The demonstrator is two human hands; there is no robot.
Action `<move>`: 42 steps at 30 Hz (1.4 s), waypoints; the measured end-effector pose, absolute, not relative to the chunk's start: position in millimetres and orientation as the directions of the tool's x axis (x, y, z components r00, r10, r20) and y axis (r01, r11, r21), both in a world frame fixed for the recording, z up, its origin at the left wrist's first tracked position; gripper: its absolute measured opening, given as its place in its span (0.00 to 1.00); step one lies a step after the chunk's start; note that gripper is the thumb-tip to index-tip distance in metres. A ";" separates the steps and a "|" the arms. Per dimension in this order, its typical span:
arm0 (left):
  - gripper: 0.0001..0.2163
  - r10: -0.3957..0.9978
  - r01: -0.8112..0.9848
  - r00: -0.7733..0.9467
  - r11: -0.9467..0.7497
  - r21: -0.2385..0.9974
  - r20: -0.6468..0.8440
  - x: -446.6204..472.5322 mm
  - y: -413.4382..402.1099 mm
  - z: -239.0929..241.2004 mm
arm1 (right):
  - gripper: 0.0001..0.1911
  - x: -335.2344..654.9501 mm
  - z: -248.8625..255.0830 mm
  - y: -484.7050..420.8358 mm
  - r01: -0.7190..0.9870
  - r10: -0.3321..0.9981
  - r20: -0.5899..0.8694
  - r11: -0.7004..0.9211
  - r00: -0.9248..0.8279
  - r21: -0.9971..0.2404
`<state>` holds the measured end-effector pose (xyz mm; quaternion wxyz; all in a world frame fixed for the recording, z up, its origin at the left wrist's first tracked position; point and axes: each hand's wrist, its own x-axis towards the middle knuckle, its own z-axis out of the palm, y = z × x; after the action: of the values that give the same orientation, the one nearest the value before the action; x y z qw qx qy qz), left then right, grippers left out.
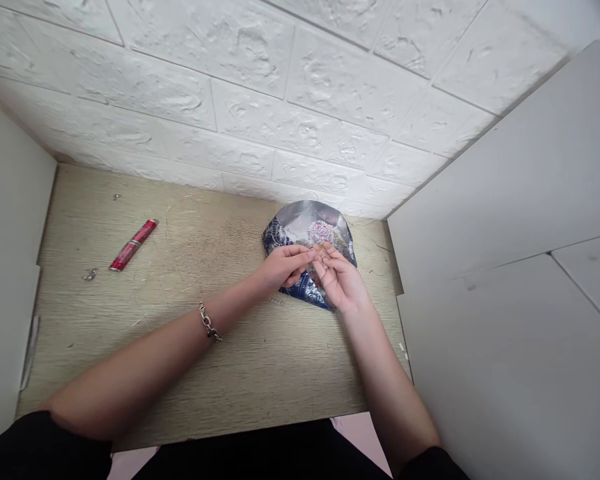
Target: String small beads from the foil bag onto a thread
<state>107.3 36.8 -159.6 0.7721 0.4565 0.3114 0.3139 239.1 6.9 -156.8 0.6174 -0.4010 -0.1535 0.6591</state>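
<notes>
Left hand (pixel 285 265) is pinched shut, thumb pressed against fingertips, and is met tip to tip by the right hand (pixel 341 280), whose fingers are bent inward. Whether anything is gripped by the right hand cannot be told, and whatever may be caught between the meeting fingertips is too small to be made out. Directly beneath and just beyond both hands, a blue patterned pouch (pixel 275 237) with a silver lining is laid open on the wooden desk (pixel 190 313). Pinkish beaded contents (pixel 322 231) are seen inside it, just past the fingertips. A chain bracelet (pixel 209 323) is worn on the left wrist. Well off to the left of the left hand, a red tube (pixel 133 245) is laid flat, with small metal bits (pixel 90 274) beside it.
</notes>
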 end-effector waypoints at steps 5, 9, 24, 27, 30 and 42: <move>0.10 0.783 -0.190 0.594 0.358 0.914 -0.183 107.4 36.6 -160.9 | 0.06 237.1 -158.2 6.6 -0.672 0.941 -0.307 -0.133 0.146 -0.728; 0.09 0.783 -0.174 0.591 0.357 0.918 -0.193 107.7 35.6 -158.6 | 0.03 239.3 -159.3 6.7 -0.689 0.942 -0.308 -0.134 0.136 -0.712; 0.08 0.791 -0.125 0.563 0.367 0.922 -0.239 111.3 32.1 -154.5 | 0.08 237.7 -149.9 -0.2 -0.600 0.973 -0.218 -0.215 -0.069 -0.770; 0.08 0.801 -0.103 0.550 0.344 0.933 -0.234 112.0 31.1 -152.6 | 0.06 237.1 -149.6 -0.8 -0.578 0.973 -0.209 -0.224 -0.093 -0.785; 0.08 0.832 -0.061 0.528 0.238 0.969 -0.171 113.2 29.5 -153.1 | 0.07 237.1 -150.1 -0.5 -0.566 0.970 -0.225 -0.236 -0.090 -0.790; 0.08 0.853 -0.002 0.522 0.009 1.000 -0.006 115.6 28.8 -160.2 | 0.12 236.7 -152.7 -0.3 -0.506 0.972 -0.231 -0.213 -0.029 -0.835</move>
<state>115.6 28.8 -160.2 0.6199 0.6139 0.3465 0.3446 236.7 -0.3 -152.7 0.5605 -0.4142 -0.2813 0.6597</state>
